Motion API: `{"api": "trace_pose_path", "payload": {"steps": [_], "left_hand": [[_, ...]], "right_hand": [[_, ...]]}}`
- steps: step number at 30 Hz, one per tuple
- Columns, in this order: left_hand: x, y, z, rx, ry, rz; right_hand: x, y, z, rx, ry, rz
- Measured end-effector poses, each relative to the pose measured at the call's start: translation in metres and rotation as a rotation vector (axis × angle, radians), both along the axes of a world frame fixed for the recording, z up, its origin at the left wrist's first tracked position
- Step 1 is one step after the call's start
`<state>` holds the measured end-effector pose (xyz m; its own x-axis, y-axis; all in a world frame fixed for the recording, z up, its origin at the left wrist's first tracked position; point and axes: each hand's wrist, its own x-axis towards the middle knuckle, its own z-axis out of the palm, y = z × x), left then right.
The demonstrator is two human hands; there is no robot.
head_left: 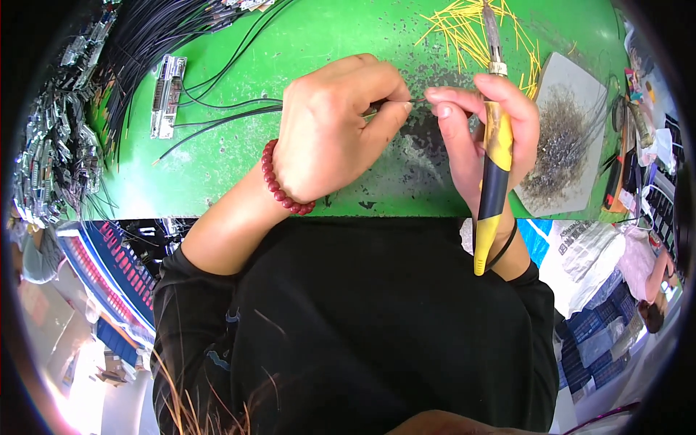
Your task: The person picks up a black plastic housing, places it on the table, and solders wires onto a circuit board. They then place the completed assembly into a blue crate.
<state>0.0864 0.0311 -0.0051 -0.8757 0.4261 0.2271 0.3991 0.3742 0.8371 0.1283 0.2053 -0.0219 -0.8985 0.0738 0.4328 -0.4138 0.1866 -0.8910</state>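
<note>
While the left hand (330, 130) pinches a thin black wire (232, 114), the right hand (482, 138) grips a yellow-handled tool (495, 174) touching its tip.

Bare green table (239, 156) lies open just left of the left hand (330, 130); black wires (217, 109) cross it. Yellow wire pieces (464, 29) and a grey pad (565, 138) crowd beyond the right hand (482, 123).

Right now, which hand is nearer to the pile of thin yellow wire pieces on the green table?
The right hand. It holds a yellow-and-black tool just below the pile of thin yellow wire pieces. The left hand pinches a thin black wire farther to the left.
</note>
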Motion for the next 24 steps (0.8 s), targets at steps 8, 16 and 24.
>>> {"api": "trace_pose_path", "payload": {"steps": [8,16,24], "left_hand": [[0.004,-0.002,-0.002,-0.055,0.072,-0.033],[0.007,-0.004,-0.008,0.054,-0.109,0.047],[0.011,-0.005,-0.021,-0.179,0.055,0.029]], "right_hand": [[-0.004,0.003,0.002,0.072,-0.089,0.052],[-0.005,-0.004,-0.007,-0.113,-0.248,0.091],[0.005,0.011,-0.001,-0.05,-0.314,0.028]]}}
